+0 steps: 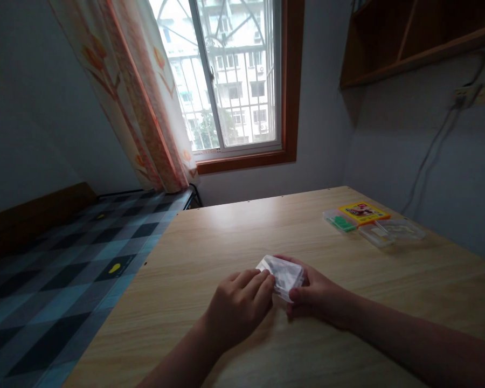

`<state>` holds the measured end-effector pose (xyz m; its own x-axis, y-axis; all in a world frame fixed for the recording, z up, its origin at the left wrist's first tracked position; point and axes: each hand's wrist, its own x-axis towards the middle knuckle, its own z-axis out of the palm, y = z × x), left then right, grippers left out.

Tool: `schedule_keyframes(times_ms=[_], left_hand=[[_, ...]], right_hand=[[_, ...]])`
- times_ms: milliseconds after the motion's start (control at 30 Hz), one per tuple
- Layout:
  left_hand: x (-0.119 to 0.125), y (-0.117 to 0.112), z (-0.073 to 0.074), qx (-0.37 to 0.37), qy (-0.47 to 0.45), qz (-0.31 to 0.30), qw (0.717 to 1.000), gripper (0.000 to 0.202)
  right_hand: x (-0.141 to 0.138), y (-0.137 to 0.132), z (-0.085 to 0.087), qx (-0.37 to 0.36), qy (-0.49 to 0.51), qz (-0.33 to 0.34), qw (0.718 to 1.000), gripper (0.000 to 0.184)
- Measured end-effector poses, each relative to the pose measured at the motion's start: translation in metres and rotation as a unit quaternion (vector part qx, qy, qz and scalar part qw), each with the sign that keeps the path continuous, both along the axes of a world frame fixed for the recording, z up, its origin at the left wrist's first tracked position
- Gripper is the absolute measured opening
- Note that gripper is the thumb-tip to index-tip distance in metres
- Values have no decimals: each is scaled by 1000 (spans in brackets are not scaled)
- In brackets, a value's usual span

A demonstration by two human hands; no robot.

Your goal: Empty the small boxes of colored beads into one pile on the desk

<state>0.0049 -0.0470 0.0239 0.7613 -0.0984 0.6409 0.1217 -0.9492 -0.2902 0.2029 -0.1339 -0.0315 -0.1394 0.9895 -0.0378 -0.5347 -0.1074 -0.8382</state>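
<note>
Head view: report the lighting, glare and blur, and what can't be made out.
Head view: the window is brightest and partly washed out, the checked bedding dim; head view: a pale sheen on the far part of the table; head view: the clear case between the left hand and the right hand catches light, its contents too blurred to identify.

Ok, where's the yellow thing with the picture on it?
In the head view, the yellow pack lies toward the far right of the wooden table, just right of the green pieces.
</note>
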Motion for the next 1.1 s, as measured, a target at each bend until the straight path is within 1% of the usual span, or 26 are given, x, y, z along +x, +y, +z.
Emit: schedule_keyframes(times_ms=[67, 200, 267, 333, 400, 500, 567, 667, 733, 800, 900, 1000, 1100], left_hand=[[1, 0, -1, 3, 0, 2, 1000, 15], [2, 1, -2, 0, 4, 6, 1000, 16], [2, 1, -2, -6, 10, 11, 1000, 16], [1, 2, -1, -13, 19, 10, 1000, 16], [0, 1, -1, -19, 26, 6, 999, 16], [0, 0, -1, -21, 31, -2, 999, 18], [1, -1, -2, -24, 36, -10, 999, 21], [4, -2, -6, -31, 59, -3, 998, 30], [7, -4, -9, -27, 86, 20, 996, 34], [9, -6, -11, -11, 112, 42, 993, 34], [10, -9, -10, 8, 132, 60, 989, 31], [9, -8, -5, -11, 133, 59, 989, 27], [6, -3, -3, -60, 94, 34, 993, 28]], right_hand=[[-3, 0, 3, 2, -11, -28, 1000, 99], [-3, 0, 5, 0, -29, -32, 999, 95], [-1, -1, 5, -9, -32, -37, 999, 96], [2, 0, 5, -13, -27, -33, 999, 102], [3, 1, 5, 1, -22, -20, 1000, 111], [3, 1, 4, 42, -31, -7, 999, 123], [2, 1, 2, 61, -48, -12, 997, 124], [-1, 1, -1, 74, -76, -26, 994, 118], [-3, 2, -4, 72, -86, -39, 993, 114], [-5, 4, -6, 62, -84, -52, 993, 113], [-8, 5, -5, 46, -74, -52, 995, 112], [-11, 3, -1, 37, -58, -44, 997, 115], [-11, 2, 3, 25, -41, -43, 998, 121]])
